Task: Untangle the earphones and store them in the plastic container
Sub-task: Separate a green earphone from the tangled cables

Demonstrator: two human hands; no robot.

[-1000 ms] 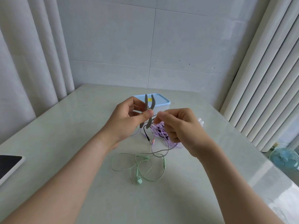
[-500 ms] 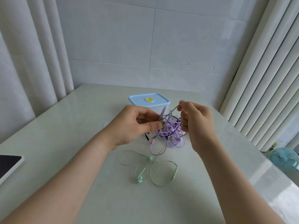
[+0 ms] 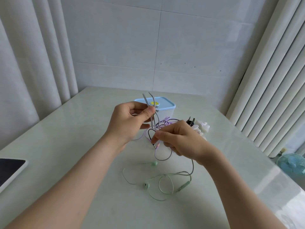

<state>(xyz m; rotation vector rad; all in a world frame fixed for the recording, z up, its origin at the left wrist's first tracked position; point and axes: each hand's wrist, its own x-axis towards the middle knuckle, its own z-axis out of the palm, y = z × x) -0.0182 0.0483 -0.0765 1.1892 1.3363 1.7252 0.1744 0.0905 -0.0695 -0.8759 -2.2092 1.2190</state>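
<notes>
My left hand [image 3: 130, 124] pinches a doubled green-grey earphone cable [image 3: 149, 100] whose two ends stick up above the thumb. My right hand [image 3: 179, 139] pinches cable strands lower down, near two jack plugs [image 3: 156, 146]. A purple earphone tangle [image 3: 165, 123] with a black cable [image 3: 149, 133] lies behind my right hand, partly hidden. The green earphones [image 3: 166, 179] lie loose on the table in front, two buds [image 3: 146, 185] apart from each other. The plastic container [image 3: 166, 108] with a blue lid stands closed behind my left hand.
A white and black item [image 3: 200, 127] lies right of the tangle. A tablet [image 3: 9, 169] rests at the table's left edge. Curtains hang on both sides. A small blue fan [image 3: 291, 164] stands on the floor at right.
My left hand rose, lifting the doubled cable ends above the container lid. My right hand dropped toward the jack plugs. The green earphones spread out further over the table.
</notes>
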